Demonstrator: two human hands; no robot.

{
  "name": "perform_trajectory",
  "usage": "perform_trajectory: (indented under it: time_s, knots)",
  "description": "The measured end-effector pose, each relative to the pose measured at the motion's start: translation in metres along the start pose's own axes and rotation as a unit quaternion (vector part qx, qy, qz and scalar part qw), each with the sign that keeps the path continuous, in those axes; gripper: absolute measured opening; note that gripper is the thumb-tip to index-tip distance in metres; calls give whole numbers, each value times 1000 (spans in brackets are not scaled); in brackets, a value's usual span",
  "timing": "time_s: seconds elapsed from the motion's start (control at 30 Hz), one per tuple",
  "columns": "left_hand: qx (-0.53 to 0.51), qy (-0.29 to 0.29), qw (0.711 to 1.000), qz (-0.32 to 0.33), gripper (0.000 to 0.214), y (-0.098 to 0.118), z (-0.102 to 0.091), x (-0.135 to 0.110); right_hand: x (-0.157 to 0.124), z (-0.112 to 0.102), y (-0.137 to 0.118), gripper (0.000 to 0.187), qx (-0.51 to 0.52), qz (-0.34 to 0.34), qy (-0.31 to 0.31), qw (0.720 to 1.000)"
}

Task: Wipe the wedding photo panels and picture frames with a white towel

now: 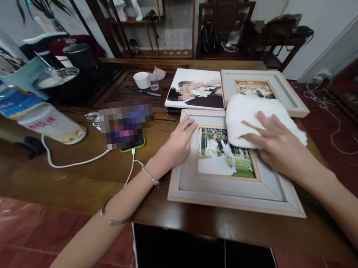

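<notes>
A pale grey picture frame [191, 180] with a light wood edge lies flat on the table. Inside it is a wedding photo [224, 156] of two people outdoors. My left hand [180, 140] rests on the frame's upper left side, fingers stretched out. A fluffy white cloth [245, 117] covers the frame's upper right part and reaches over a second picture frame [292, 98] behind. On the cloth presses my right hand [273, 140], its fingers spread over the folds; the thumb is partly hidden.
A photo album [194, 99] touches the frames at the back. A phone [133, 146] with a white charging cable [78, 163] lies left of my left hand. Farther off are a large bottle [29, 109], a white bowl [141, 80], a clear cup [154, 82] and a dark pot [58, 85].
</notes>
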State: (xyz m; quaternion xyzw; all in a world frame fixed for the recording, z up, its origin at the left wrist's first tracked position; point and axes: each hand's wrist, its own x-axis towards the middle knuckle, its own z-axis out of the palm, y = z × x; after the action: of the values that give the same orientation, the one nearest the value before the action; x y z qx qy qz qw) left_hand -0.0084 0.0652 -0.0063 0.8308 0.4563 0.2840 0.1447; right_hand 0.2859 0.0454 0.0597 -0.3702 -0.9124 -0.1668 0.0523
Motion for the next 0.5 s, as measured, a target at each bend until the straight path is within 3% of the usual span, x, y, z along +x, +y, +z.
perform_trajectory:
  time_s: [0.17, 0.3, 0.4, 0.5]
  knots:
    - [-2, 14, 1000, 2, 49, -2, 1, 1, 0, -3, -22, 50, -5, -21, -18, 1000]
    - [0, 27, 1000, 15, 51, -2, 4, 0, -15, -35, -45, 54, 29, -84, -18, 996]
    - [4, 32, 999, 12, 52, -1, 3, 0, -29, -63, -65, 52, 98, -135, 14, 986]
    - [-1, 20, 1000, 11, 51, 1, 1, 0, -31, -73, -77, 47, 134, -156, 50, 977]
